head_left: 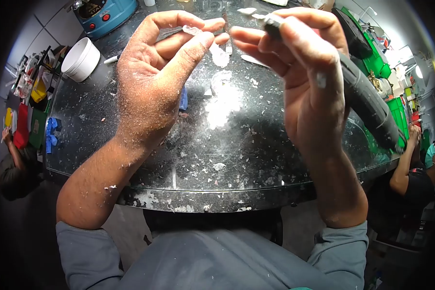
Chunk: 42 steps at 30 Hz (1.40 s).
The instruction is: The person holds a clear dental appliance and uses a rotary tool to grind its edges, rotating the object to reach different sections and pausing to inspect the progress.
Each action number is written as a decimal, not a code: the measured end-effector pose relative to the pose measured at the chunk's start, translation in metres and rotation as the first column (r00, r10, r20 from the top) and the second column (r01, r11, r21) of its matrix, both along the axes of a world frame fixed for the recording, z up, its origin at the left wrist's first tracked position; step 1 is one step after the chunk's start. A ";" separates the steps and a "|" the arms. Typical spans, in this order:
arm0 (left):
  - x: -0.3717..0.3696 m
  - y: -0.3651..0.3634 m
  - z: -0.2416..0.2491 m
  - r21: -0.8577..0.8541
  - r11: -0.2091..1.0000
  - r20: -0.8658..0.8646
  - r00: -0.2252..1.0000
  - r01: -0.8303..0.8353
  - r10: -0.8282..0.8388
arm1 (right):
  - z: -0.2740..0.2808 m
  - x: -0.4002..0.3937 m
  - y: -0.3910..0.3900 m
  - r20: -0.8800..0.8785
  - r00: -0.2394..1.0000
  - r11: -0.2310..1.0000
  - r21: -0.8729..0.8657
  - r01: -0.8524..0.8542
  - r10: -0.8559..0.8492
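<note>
Head view: we list one small translucent piece (192, 30), pinched in closed fingers (200, 44) of the left hand (152, 79) above the speckled tabletop (256, 159), and one dark tool (273, 29), seemingly pale-tipped, gripped in the right hand (311, 72).

Raised left hand (152, 72) and right hand (311, 75) both pinch.
</note>
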<state>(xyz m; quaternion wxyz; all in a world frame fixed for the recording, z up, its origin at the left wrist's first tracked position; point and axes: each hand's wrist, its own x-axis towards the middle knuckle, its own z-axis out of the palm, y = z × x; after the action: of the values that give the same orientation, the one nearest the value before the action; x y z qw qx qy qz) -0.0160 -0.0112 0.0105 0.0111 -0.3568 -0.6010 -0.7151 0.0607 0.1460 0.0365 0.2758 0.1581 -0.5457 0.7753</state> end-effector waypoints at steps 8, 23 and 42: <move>-0.002 0.003 -0.005 0.112 0.991 -0.186 0.981 0.071 -0.050 | -0.007 -0.001 0.003 0.176 0.983 0.984 0.154 -0.086 0.058; 0.006 0.003 -0.007 0.098 0.981 0.006 0.986 0.166 -0.167 | -0.004 0.000 0.002 0.238 0.970 0.987 0.137 -0.081 0.046; 0.010 0.001 -0.008 0.081 0.987 0.083 0.986 0.141 -0.148 | -0.016 -0.006 0.004 -0.401 0.915 0.708 0.635 0.309 -0.040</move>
<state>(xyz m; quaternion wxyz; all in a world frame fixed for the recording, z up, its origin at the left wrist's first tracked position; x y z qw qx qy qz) -0.0056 -0.0103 0.0029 -0.0542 -0.3669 -0.5462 -0.7511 0.0552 0.1496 0.0204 0.3656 0.3336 -0.7462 0.4453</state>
